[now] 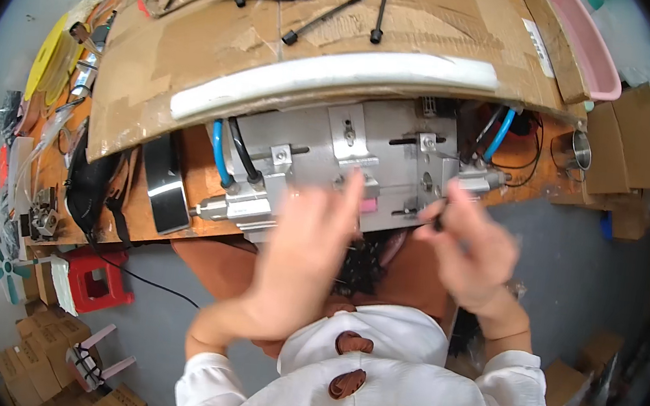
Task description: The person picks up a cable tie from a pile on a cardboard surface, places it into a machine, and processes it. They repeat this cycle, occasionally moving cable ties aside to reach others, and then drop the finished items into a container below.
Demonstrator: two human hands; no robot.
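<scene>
My left hand [305,258] is blurred by motion, fingers spread, and hovers just in front of a grey metal fixture [362,155] with pneumatic cylinders and blue and black hoses. It holds nothing that I can see. My right hand [472,254] pinches a small black part [438,217] at the fixture's right front edge. A pile of small black parts [362,266] lies in my lap below the fixture, partly hidden by both hands.
A cardboard sheet [198,55] with a white foam edge strip [330,77] covers the bench above the fixture; black cable-tie-like pieces [325,17] lie on it. A pink tray [587,48] sits top right, a red stool [99,278] and cardboard boxes [48,348] lower left.
</scene>
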